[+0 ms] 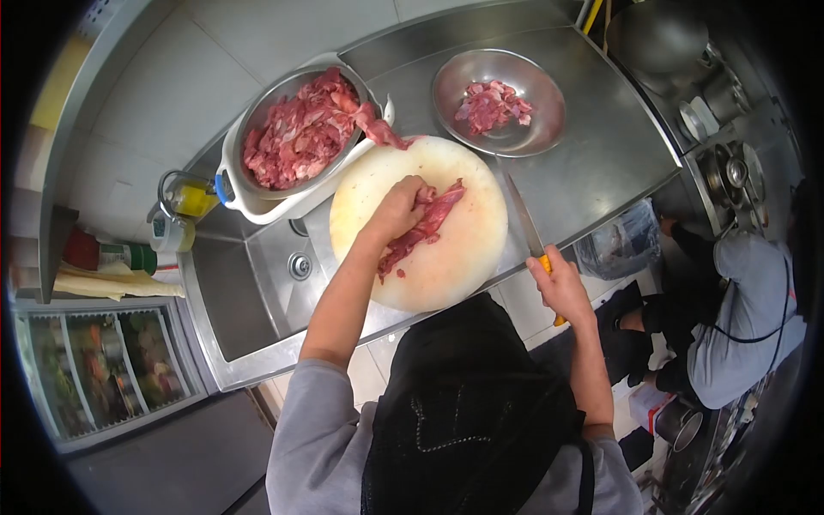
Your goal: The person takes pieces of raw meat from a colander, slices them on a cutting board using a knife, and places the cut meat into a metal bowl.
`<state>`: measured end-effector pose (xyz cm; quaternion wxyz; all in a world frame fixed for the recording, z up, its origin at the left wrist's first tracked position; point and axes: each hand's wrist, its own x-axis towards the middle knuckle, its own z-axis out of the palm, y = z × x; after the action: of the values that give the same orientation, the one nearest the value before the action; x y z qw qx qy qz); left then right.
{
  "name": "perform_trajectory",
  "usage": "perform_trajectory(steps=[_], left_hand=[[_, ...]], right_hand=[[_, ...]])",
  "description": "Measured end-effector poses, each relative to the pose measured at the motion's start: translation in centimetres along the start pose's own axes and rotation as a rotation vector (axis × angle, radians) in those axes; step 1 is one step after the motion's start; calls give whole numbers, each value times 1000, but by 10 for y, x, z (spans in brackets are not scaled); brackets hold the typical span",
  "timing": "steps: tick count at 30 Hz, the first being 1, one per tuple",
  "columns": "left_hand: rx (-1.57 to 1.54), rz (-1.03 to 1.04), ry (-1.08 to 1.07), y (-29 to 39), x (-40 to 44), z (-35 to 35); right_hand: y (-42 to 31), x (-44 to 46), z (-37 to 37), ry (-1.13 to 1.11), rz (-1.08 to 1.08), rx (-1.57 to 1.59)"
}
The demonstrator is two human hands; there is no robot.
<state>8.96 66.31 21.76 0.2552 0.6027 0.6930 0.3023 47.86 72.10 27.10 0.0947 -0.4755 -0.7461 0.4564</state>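
A long strip of raw red meat [436, 215] lies across the round white cutting board [463, 266]. My left hand [402, 208] is closed on the strip near its upper part, fingers curled over it. Off the board's right side, my right hand [562, 285] grips the yellow handle of a knife [524, 215], its blade pointing up and away beside the board, apart from the meat. Behind the board on the left, a metal bowl heaped with raw meat [300, 129] sits in a white tub [283, 206]; one piece hangs over its rim toward the board.
A metal bowl [545, 112] with small cut meat pieces [493, 107] stands on the steel counter [609, 163] behind the board. Left of the board is a sink [232, 292]. A person in a grey shirt [742, 318] is at the right, near a clear plastic-lined bin [618, 245].
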Motion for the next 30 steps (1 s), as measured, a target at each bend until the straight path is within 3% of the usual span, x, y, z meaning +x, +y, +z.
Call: perform_trajectory(steps=[1, 3, 6, 8, 11, 12, 14, 16, 18, 20, 23, 24, 25, 28, 30], left_hand=[[-1, 11, -1, -8, 5, 3], [-436, -31, 36, -16, 21, 5], [-441, 224, 313, -13, 78, 3], [-228, 193, 331, 13, 123, -11], [-148, 232, 236, 50, 154, -34], [45, 166, 189, 55, 156, -39], [244, 96, 137, 53, 146, -42], [201, 195, 132, 29, 106, -27], [229, 151, 297, 41, 36, 14], [181, -32, 114, 18, -6, 40], [314, -199, 121, 20, -35, 29], [427, -64, 194, 17, -45, 28], [422, -80, 202, 14, -49, 27], [510, 91, 89, 15, -43, 5], [215, -243, -213, 27, -28, -18]], right_hand=[[1, -1, 0, 10, -19, 0], [2, -2, -5, 30, -39, 1], [1, -6, -13, 53, 2, 34], [3, -12, -17, 36, 80, 77], [10, -12, -19, 47, 69, 42], [9, -12, -20, 44, 67, 44], [5, -13, -22, 33, 83, 94], [23, -8, -14, 55, 21, 61], [24, -5, -11, 78, -38, 25], [0, -1, -14, -12, 7, -31], [-12, 8, -10, -54, -66, -67], [-13, 11, -8, -72, -67, -78], [-13, 15, -5, -71, -92, -85], [-27, 21, 0, -72, -130, -115], [-31, 19, -1, -64, -127, -140]])
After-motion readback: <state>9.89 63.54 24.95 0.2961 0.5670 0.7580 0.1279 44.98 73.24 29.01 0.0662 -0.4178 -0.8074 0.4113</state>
